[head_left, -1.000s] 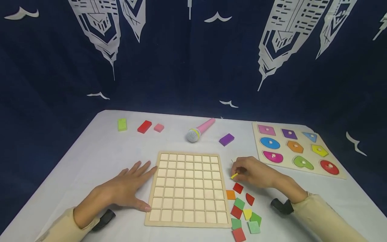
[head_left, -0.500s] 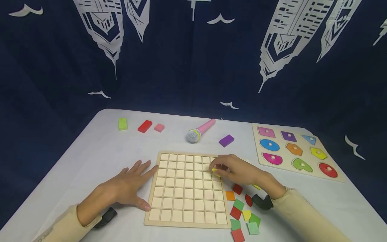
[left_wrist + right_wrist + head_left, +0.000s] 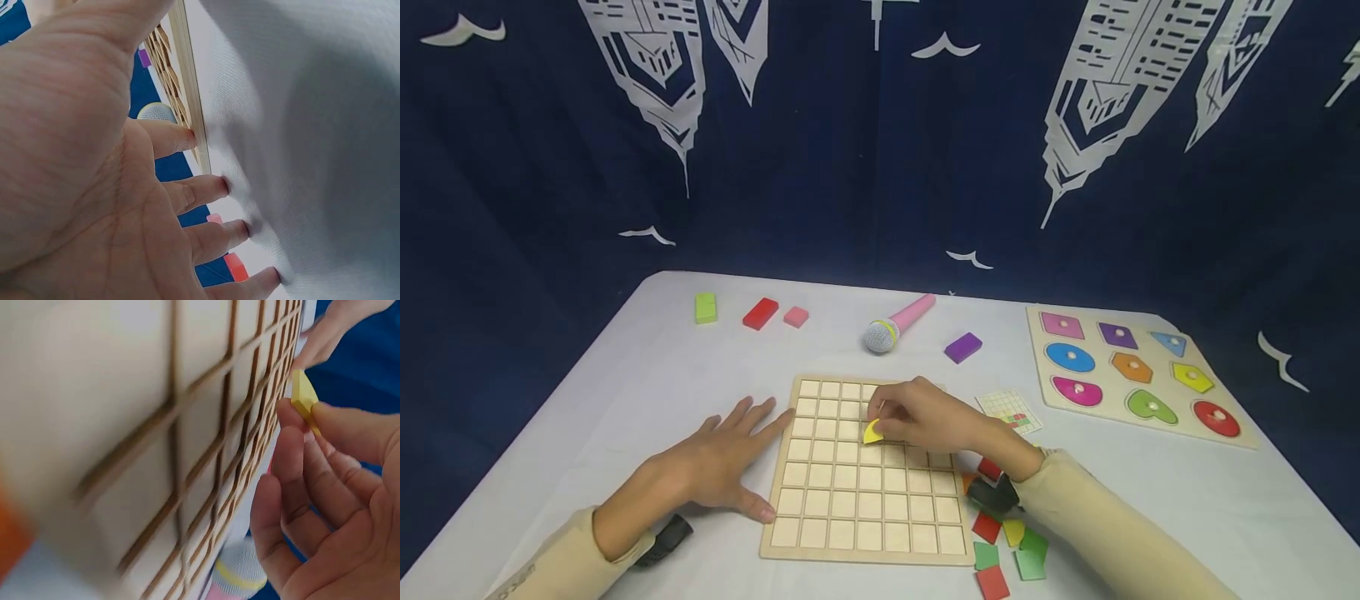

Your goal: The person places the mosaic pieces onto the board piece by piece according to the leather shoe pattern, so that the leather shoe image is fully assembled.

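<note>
A pale wooden grid board lies in the middle of the white table. My right hand is over its upper part and pinches a small yellow tile between thumb and fingertip. In the right wrist view the yellow tile tilts close over the grid. My left hand rests spread at the board's left side, index fingertip and thumb at the rim. The left wrist view shows its fingers straight, tips on the cloth and at the board edge.
Several tiles, such as a red one, lie right of the board, partly under the right sleeve. A printed card and a shape puzzle are at the right. Behind lie a pink microphone, a purple block and red and green blocks.
My right hand has moved left from beside the board to over its grid, carrying the yellow tile. The printed card has come into view. My left hand stays at the board's left edge.
</note>
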`<action>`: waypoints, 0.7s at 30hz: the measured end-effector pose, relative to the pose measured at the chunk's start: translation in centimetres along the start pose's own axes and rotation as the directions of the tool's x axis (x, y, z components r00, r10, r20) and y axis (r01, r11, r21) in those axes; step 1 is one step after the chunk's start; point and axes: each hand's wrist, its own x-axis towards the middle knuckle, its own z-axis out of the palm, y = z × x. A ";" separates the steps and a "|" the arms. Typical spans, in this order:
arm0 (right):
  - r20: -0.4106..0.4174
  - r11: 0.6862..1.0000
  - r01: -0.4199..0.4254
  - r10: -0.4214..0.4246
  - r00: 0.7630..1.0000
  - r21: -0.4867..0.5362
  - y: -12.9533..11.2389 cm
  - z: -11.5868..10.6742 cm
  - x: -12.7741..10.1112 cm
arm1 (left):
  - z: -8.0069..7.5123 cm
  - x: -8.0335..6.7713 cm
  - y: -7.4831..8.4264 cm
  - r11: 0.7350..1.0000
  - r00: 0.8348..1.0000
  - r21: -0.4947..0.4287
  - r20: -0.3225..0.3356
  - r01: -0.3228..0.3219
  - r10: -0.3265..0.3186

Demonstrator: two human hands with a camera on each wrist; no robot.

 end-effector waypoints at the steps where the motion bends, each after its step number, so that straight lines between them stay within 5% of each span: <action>1: 0.002 1.000 0.001 -0.001 1.000 0.012 -0.2 0.2 0.4 | 0.0 0.0 0.0 1.000 1.000 -0.001 -0.001 0.000 0.000; 13: 0.040 0.996 -0.038 0.035 0.999 0.087 -2.3 2.6 3.5 | -0.1 0.0 0.1 1.000 1.000 -0.003 0.010 0.000 0.000; 21: 0.012 0.997 -0.079 0.078 0.997 0.027 -2.7 3.4 4.1 | -0.1 0.0 0.1 1.000 1.000 0.002 0.005 0.004 -0.004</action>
